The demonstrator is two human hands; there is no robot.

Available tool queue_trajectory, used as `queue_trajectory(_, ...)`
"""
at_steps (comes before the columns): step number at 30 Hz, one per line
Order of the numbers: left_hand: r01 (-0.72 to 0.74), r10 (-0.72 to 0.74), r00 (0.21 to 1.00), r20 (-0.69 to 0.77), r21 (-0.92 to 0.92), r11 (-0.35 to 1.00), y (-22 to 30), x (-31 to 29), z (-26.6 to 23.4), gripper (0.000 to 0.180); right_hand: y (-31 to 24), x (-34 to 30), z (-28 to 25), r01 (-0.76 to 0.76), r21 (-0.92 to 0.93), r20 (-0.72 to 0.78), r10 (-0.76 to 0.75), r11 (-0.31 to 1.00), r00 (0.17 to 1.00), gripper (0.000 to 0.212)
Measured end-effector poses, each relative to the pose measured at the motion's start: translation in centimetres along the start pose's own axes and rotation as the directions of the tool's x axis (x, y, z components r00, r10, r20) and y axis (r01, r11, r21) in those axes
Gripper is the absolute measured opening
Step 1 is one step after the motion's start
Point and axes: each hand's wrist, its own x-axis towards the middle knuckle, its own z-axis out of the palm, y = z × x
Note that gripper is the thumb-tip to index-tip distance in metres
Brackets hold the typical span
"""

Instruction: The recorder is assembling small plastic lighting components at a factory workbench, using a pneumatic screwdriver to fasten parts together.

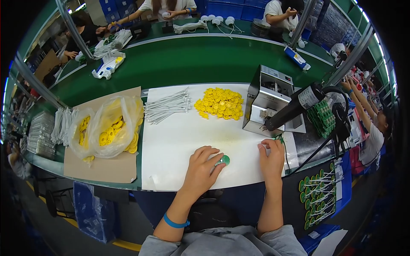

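My left hand (201, 167) pinches a small round green circuit board (224, 160) between thumb and fingers, low over the white work sheet (171, 158). To the right, my right hand (271, 160) has its fingers curled in, just in front of a silver metal machine (261, 106). Whatever its fingertips hold, if anything, cannot be made out; a bit of green shows beside them. A black cylinder (294, 107) leans across the machine's front. Beyond my hands lies a heap of small yellow discs (220, 103), with a bundle of white leads (168, 106) to its left.
At the left, clear plastic bags (121, 141) of larger yellow discs lie on cardboard (100, 168). Green boards (321, 118) are stacked right of the machine. Finished-looking boards with white leads (318, 194) cover a black mat. A green conveyor belt (179, 59) runs behind; people work beyond it.
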Motion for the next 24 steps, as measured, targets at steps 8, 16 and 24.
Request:
queue_trajectory(8,-0.009,0.009,1.000,-0.005,-0.008,1.000,0.1,0.1,0.2,0.028,0.1,0.2,-0.1,-0.023,-0.001,-0.021,0.023,1.000,1.000,0.006)
queue_trajectory(16,0.009,-0.009,1.000,0.006,-0.011,1.000,1.7,0.2,-0.4,0.029,0.0,0.0,-0.7,0.001,-0.091,0.003,0.000,0.996,1.000,0.006)
queue_trajectory(24,-0.012,0.012,1.000,0.005,0.002,1.000,2.8,0.3,-0.9,0.028,-1.2,-0.6,-1.8,0.027,-0.129,-0.057,-0.035,0.991,0.998,0.008)
